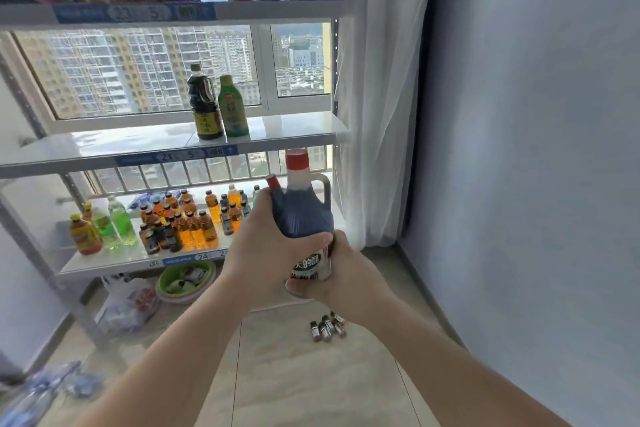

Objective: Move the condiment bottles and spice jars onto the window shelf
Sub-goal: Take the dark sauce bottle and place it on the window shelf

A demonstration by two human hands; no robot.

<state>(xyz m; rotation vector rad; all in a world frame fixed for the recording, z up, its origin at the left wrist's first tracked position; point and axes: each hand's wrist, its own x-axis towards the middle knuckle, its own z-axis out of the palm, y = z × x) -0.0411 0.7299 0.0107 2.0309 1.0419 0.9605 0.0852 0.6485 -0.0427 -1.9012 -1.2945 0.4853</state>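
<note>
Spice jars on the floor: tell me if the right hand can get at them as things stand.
Probably not. The right hand grips the bottom of the dark jug, with the left hand on its shoulder. Nothing lies over the spice jars, but the hand is full.

dark jug (302, 215) with red cap, green bottle (233, 107), white curtain (377, 80)

Spice jars (327, 326), labels too small
</note>
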